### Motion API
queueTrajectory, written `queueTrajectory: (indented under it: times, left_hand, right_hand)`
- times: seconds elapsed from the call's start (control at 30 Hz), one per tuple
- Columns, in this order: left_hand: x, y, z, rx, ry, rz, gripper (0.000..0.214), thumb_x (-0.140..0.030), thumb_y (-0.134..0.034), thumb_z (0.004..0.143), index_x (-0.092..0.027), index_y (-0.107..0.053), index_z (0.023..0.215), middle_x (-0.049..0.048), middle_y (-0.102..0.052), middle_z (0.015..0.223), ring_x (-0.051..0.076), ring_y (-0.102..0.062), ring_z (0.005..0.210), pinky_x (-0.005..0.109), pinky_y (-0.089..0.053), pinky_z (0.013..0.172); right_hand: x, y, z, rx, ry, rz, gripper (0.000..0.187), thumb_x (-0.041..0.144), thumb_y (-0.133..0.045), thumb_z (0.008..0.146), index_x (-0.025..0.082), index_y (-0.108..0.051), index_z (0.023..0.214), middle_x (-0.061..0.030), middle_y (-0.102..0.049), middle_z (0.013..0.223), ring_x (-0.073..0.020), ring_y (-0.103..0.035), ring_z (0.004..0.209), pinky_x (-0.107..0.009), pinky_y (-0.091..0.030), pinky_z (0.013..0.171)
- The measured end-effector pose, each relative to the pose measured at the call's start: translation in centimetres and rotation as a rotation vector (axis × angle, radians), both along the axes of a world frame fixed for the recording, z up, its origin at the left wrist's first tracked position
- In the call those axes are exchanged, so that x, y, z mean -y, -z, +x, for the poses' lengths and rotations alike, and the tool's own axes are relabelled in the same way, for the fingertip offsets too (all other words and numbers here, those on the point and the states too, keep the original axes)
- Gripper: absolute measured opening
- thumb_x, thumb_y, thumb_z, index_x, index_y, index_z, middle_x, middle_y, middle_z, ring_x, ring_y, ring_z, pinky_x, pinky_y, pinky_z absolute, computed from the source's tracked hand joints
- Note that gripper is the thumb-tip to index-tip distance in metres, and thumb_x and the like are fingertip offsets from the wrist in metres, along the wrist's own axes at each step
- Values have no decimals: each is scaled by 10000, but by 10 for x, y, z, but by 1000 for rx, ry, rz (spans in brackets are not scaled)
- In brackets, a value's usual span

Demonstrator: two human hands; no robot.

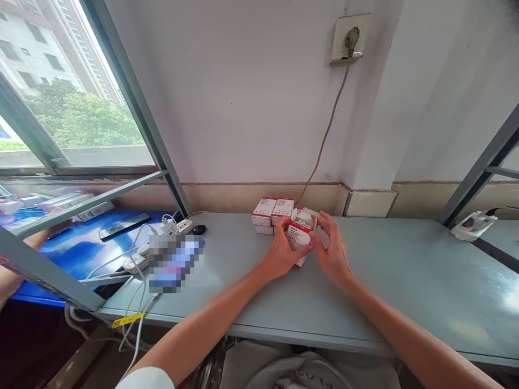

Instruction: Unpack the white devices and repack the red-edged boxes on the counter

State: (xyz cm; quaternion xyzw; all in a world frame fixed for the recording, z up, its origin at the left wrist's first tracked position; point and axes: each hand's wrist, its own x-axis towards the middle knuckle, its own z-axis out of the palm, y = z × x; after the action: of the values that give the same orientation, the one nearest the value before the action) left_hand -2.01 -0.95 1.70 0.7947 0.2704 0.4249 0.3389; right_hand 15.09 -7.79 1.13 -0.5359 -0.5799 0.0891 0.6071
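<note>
A small red-and-white carton [299, 236] with printed text is held above the grey table. My left hand [281, 251] is closed round it from the left, with the thumb across its lower front. At the carton's upper right side, the fingers and thumb of my right hand [333, 249] are closed on its edge, by pale flaps [305, 216] that stand up at its top. Part of another red-and-white carton shows beneath and behind the held one. Stacked red-and-white cartons [264, 210] stand just beyond my left hand, near the wall.
On the left lie a blurred-out phone [176, 265], a black round object [199, 229] and a white power strip [138, 261] with tangled cables. Metal frame bars rise at both sides. A cable runs from the wall socket [350, 39] down behind the cartons. Another person's arm [12, 265] shows at far left.
</note>
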Motion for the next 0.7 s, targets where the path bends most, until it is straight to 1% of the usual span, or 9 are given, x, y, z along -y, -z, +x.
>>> queueTrajectory:
  times: [0.1, 0.3, 0.57, 0.7]
  left_hand:
    - [0, 0, -1, -11, -2, 26, 962, -527, -868, 903, -300, -211, 1568, 183, -443, 1620, 322, -511, 1516, 553, -445, 1258]
    - [0, -1, -2, -39, -6, 59, 997, -508, -867, 908, -293, -198, 1616, 188, -422, 1668, 345, -470, 1562, 576, -423, 1281]
    - [-1, -1, -4, -66, -4, 81, 1019, -531, -848, 921, -295, -186, 1658, 188, -386, 1706, 380, -429, 1591, 614, -381, 1303]
    - [-2, -1, -5, -83, 0, 107, 1013, -539, -836, 929, -302, -187, 1670, 180, -366, 1725, 381, -408, 1605, 617, -370, 1313]
  right_hand:
    - [0, 0, 0, 13, -13, -3, 589, 568, -534, 1099, 302, -399, 1608, -157, -623, 1597, -319, -599, 1487, -571, -498, 1178]
    - [0, 2, 1, 6, -23, 0, 543, 556, -547, 1101, 293, -432, 1563, -155, -638, 1577, -315, -599, 1488, -558, -508, 1173]
    - [-5, 7, 3, 24, -9, 17, 503, 537, -550, 1100, 302, -472, 1539, -143, -655, 1540, -316, -631, 1438, -555, -527, 1150]
    - [-5, 8, 4, 40, 3, 26, 503, 547, -544, 1100, 296, -492, 1533, -153, -665, 1516, -326, -649, 1406, -564, -536, 1137]
